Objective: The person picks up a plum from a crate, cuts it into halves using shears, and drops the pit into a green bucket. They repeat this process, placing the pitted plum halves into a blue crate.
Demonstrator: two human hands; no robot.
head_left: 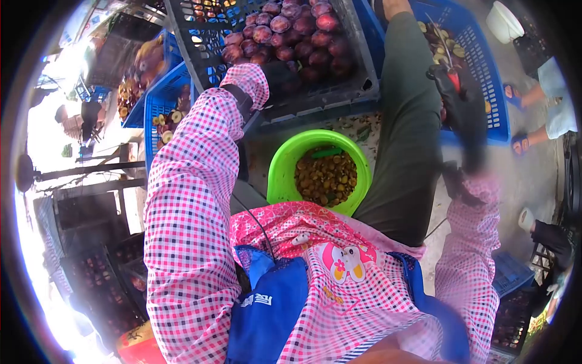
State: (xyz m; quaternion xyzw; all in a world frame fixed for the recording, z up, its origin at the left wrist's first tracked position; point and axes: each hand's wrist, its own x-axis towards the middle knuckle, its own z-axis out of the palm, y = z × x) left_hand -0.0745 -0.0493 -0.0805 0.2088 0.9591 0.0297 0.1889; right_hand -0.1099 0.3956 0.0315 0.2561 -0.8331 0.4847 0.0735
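Observation:
My left hand [282, 79], in a black glove, reaches into a black plastic crate [364, 85] of dark red plums [291, 30]. Its fingers blend into the dark fruit, so I cannot tell whether it grips one. My right hand [464, 106], also black-gloved and slightly blurred, is closed on a red-handled tool [453, 79] with a long, thin metal front part. That tool points away from me over a blue crate [494, 79] holding cut plum halves [458, 51]. Between my legs stands a lime green bucket [276, 170] with many brown plum pits [327, 176] and a green object inside.
At the left, more blue crates [148, 136] hold cut fruit. A white bucket [504, 21] stands at the far right. Other people's sandalled feet [520, 144] are at the right edge, and a person [91, 118] sits at the far left.

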